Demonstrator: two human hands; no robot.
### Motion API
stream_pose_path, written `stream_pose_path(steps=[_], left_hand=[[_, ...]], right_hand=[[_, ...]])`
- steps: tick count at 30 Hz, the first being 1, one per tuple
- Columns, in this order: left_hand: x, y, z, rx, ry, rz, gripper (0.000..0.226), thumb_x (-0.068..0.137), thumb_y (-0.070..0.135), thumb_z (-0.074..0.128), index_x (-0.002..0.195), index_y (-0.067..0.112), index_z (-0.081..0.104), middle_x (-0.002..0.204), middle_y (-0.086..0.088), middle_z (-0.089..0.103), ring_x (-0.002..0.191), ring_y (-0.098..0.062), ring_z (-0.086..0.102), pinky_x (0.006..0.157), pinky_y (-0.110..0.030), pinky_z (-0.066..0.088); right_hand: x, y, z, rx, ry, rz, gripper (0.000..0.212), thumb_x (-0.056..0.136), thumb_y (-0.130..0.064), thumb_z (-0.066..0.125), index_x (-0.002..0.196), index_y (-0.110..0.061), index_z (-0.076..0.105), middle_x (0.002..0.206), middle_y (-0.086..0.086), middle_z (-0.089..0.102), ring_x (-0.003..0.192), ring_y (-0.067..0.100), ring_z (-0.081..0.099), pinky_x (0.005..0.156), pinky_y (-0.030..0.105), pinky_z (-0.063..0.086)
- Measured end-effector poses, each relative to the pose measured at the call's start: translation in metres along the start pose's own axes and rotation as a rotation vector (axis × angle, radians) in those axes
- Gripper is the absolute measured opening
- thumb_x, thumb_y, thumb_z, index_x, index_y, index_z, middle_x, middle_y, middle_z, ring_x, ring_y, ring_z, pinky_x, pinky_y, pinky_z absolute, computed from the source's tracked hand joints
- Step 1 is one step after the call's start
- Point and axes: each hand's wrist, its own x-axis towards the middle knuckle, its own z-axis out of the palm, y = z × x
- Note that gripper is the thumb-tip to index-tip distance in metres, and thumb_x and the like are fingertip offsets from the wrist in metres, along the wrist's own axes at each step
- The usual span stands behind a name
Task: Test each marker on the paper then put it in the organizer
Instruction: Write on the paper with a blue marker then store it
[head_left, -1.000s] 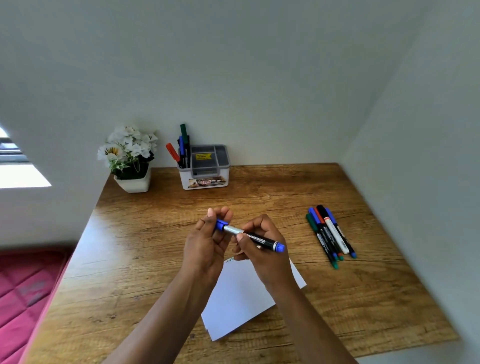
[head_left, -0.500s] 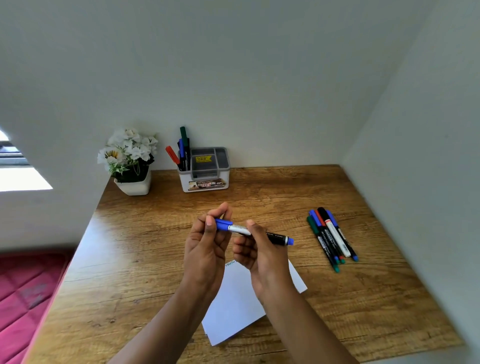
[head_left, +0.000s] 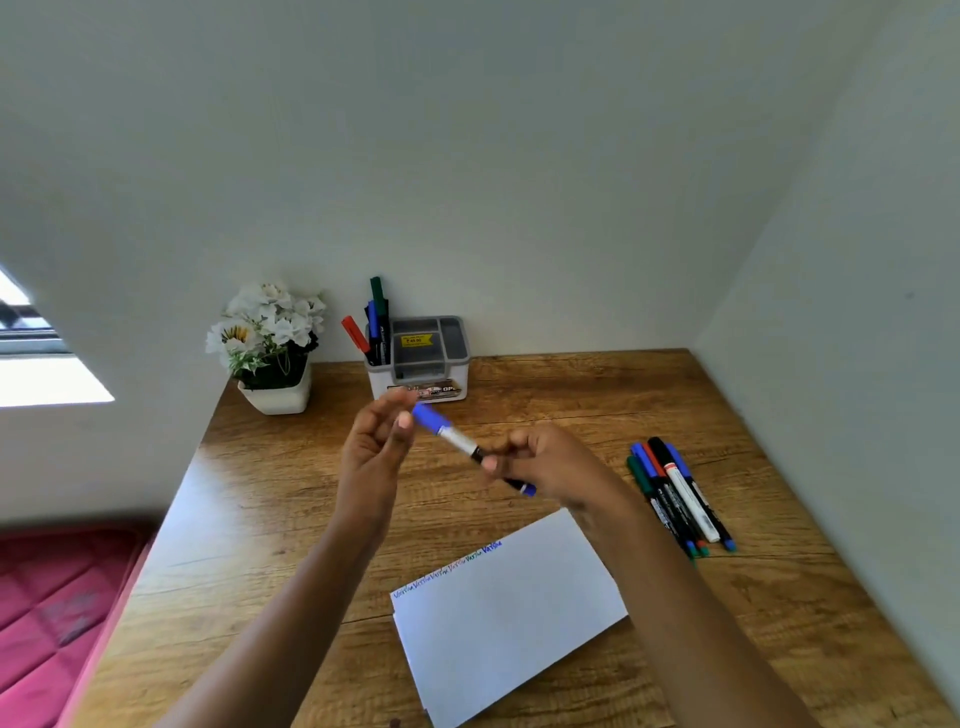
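We grip the blue marker by its barrel in our right hand, tilted in mid-air between the organizer and the paper, our left hand fingers loose and straight beside its cap.

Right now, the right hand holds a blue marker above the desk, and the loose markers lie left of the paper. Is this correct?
Not quite. The head view shows the loose markers lying right of the paper, not left. The rest stands: the right hand holds the blue marker above the desk.
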Motion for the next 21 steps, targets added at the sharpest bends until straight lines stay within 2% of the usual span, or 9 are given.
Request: stream_pose_path(steps=[2,4,5,7,10,13,16,21], left_hand=[[0.022,-0.005,-0.006,0.103,0.167,-0.023,0.038,0.086,0.014,0.063,0.123,0.016,0.053,0.118,-0.001,0.062,0.114,-0.014,0.057,0.086,-0.021,0.050],[0.049,-0.012,-0.013,0.303,0.315,-0.144,0.061,0.083,0.015,0.069,0.137,0.019,0.041,0.133,0.001,0.053,0.125,-0.016,0.048,0.097,-0.029,0.046],[0.063,-0.016,-0.017,0.411,0.333,-0.214,0.073,0.081,0.018,0.073,0.143,0.021,0.034,0.141,0.000,0.047,0.130,-0.018,0.043,0.102,-0.034,0.042],[0.084,-0.023,-0.021,0.597,0.283,-0.267,0.088,0.078,0.025,0.077,0.148,0.023,0.024,0.148,-0.002,0.040,0.134,-0.021,0.038,0.107,-0.038,0.036],[0.101,-0.027,-0.019,0.658,0.192,-0.205,0.092,0.074,0.028,0.080,0.148,0.022,0.025,0.145,-0.001,0.044,0.132,-0.021,0.041,0.106,-0.036,0.036],[0.109,-0.027,-0.019,0.686,0.155,-0.146,0.083,0.076,0.023,0.079,0.144,0.021,0.031,0.139,-0.001,0.050,0.128,-0.020,0.046,0.101,-0.031,0.037],[0.111,-0.030,-0.017,0.741,0.138,-0.098,0.081,0.079,0.022,0.076,0.145,0.021,0.030,0.141,-0.001,0.048,0.129,-0.020,0.044,0.101,-0.030,0.036],[0.113,-0.039,-0.006,0.743,0.103,-0.093,0.081,0.083,0.022,0.072,0.148,0.023,0.025,0.142,-0.002,0.047,0.129,-0.020,0.044,0.100,-0.029,0.037]], right_hand=[[0.023,-0.013,-0.005,0.037,0.123,-0.029,0.018,0.085,-0.016,0.067,0.102,-0.015,0.063,0.098,0.002,0.070,0.091,0.017,0.066,0.067,0.023,0.048],[0.051,-0.031,-0.007,0.067,0.253,-0.121,0.019,0.086,-0.014,0.065,0.105,-0.011,0.059,0.099,-0.001,0.066,0.087,0.012,0.063,0.064,0.019,0.045],[0.067,-0.041,-0.007,0.067,0.298,-0.186,0.018,0.087,-0.013,0.064,0.104,-0.010,0.059,0.099,-0.002,0.065,0.087,0.010,0.062,0.065,0.017,0.044],[0.100,-0.059,-0.005,0.049,0.362,-0.303,0.016,0.087,-0.012,0.064,0.101,-0.009,0.058,0.096,-0.004,0.063,0.083,0.007,0.061,0.067,0.015,0.044],[0.148,-0.077,0.000,-0.054,0.464,-0.395,0.018,0.084,-0.013,0.069,0.099,-0.007,0.059,0.089,-0.004,0.062,0.077,0.007,0.059,0.070,0.016,0.045],[0.183,-0.082,0.004,-0.131,0.491,-0.393,0.021,0.082,-0.013,0.071,0.099,-0.007,0.062,0.094,0.004,0.069,0.087,0.018,0.064,0.079,0.027,0.047],[0.205,-0.078,0.008,-0.254,0.486,-0.386,0.022,0.082,-0.012,0.070,0.102,-0.007,0.064,0.102,0.010,0.071,0.094,0.024,0.064,0.076,0.024,0.042],[0.226,-0.071,0.009,-0.534,0.498,-0.344,0.024,0.084,-0.019,0.068,0.107,-0.012,0.065,0.104,0.007,0.070,0.095,0.024,0.063,0.070,0.026,0.043]])
